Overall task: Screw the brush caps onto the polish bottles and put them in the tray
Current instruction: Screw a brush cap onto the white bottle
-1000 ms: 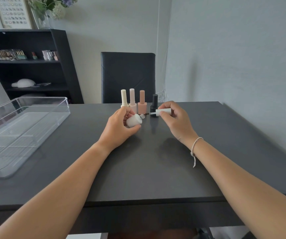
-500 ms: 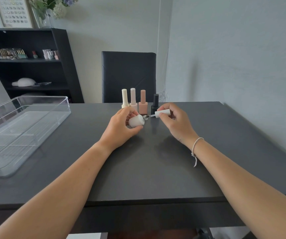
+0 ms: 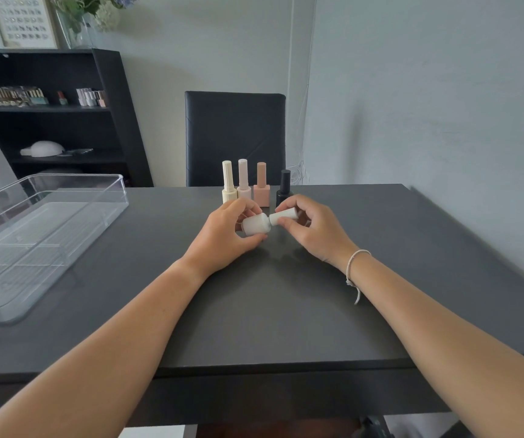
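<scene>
My left hand (image 3: 223, 235) grips a white polish bottle (image 3: 255, 224), tilted on its side with its neck pointing right. My right hand (image 3: 312, 230) pinches the white brush cap (image 3: 283, 216), whose open end meets the bottle's neck; the brush is hidden inside. Both hands are just above the dark table (image 3: 270, 311) near its far middle. Behind them stand capped bottles in a row: cream (image 3: 228, 182), pale pink (image 3: 243, 180), peach (image 3: 261, 185) and black (image 3: 284, 187). The clear plastic tray (image 3: 65, 197) sits at the table's left side with nothing in it.
A black chair (image 3: 235, 137) stands behind the table's far edge. A black shelf unit (image 3: 49, 115) with small bottles is at the back left. A grey wall runs close along the table's right side.
The cap has moved left and the brush has slid into the bottle's neck; the gap between cap and bottle has closed. Both hands have drawn together.
</scene>
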The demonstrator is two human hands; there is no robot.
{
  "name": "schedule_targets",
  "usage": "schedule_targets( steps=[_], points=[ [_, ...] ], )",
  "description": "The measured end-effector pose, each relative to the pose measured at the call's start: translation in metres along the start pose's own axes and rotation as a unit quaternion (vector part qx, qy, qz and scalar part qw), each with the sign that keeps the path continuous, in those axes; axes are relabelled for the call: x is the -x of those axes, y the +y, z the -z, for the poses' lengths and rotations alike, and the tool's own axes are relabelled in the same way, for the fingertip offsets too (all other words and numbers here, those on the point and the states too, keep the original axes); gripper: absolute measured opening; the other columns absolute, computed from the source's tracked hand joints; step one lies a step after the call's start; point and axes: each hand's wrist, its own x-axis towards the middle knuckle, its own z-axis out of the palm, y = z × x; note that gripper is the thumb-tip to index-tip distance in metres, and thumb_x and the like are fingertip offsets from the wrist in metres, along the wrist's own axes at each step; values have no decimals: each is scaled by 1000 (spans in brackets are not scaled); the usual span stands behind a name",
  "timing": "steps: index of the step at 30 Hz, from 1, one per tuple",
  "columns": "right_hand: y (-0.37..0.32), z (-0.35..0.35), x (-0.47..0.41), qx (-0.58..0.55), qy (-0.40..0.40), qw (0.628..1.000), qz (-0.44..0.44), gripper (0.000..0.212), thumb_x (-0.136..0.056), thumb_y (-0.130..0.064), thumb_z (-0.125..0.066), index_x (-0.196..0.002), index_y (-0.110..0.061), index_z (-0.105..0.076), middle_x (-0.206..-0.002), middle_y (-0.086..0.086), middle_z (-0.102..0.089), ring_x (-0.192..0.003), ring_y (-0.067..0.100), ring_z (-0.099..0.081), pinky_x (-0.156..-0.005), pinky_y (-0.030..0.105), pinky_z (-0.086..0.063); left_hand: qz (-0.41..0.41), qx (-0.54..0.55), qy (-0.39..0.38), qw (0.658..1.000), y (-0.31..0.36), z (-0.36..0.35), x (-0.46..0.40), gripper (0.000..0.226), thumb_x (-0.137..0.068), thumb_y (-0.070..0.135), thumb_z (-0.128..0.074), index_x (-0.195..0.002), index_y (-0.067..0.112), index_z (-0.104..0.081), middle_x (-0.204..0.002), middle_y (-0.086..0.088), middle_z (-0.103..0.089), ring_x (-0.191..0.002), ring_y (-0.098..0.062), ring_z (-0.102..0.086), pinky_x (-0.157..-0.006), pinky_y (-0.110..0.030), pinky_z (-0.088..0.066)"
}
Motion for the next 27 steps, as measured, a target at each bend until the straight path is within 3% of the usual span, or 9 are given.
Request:
schedule_targets(
  steps=[2, 4, 7, 10, 14, 18, 21, 27],
  points=[
    [0, 0, 0, 6, 1, 1000, -9, 5, -86, -18, -61, -89, -14, -62, -68, -15, -53, -58, 5, -45, -55, 8, -37, 1, 0, -3, 1000, 0, 0, 0, 32, -73, 16, -74, -96, 25, -54, -96, 8, -56, -89, -9, -56, -79, -18, -51],
    [0, 1, 0, 19, 3, 1000, -18, 17, -87, -25, -59, -87, -9, -63, -63, -10, -53, -55, 5, -44, -52, 9, -35, 1, -3, -5, 1000, 0, 0, 0, 32, -73, 16, -74, -96, 25, -54, -95, 9, -56, -89, -9, -56, -79, -18, -50],
    [-1, 2, -1, 48, 2, 998, -31, 40, -88, -39, -54, -78, 0, -60, -63, 10, -56, -57, 15, -44, -56, 26, -36, 0, -7, -3, 1000, 0, 0, 1, 32, -73, 17, -74, -96, 25, -54, -96, 7, -56, -88, -10, -56, -77, -16, -49],
    [-2, 2, 0, 67, -3, 997, -37, 48, -89, -44, -49, -70, -1, -61, -52, -1, -48, -51, 12, -42, -53, 26, -33, -1, -11, -3, 1000, 0, 0, 1, 32, -73, 17, -74, -97, 25, -54, -97, 7, -56, -88, -11, -56, -77, -15, -49],
    [0, 2, 0, 61, -14, 997, -48, 44, -92, -44, -44, -79, -6, -61, -52, -9, -42, -50, 8, -39, -51, 23, -30, -4, -9, -3, 1000, 1, 0, 0, 32, -73, 17, -74, -97, 24, -54, -96, 6, -56, -87, -9, -55, -76, -12, -49],
    [1, 2, 0, 26, -51, 998, -20, 7, -88, -19, -56, -92, -18, -50, -72, -14, -50, -60, 5, -45, -56, 8, -37, -4, -4, -2, 1000, 1, 0, 0, 32, -73, 17, -74, -96, 24, -54, -96, 7, -57, -88, -7, -56, -77, -10, -47],
    [1, 2, 1, 18, -53, 998, 4, 19, -85, -5, -56, -93, -20, -46, -76, -10, -49, -60, 6, -42, -58, 7, -37, -4, -4, -4, 1000, 2, -1, 1, 32, -73, 17, -75, -96, 26, -54, -95, 11, -55, -88, -6, -56, -77, -9, -47],
    [4, 3, 0, 21, -45, 999, 11, 16, -85, -7, -57, -90, -20, -49, -73, -15, -49, -58, -7, -45, -57, 4, -36, -3, -8, -6, 1000, 3, -1, 1, 32, -73, 17, -74, -96, 24, -54, -95, 9, -56, -88, -6, -56, -76, -8, -46]
  ],
)
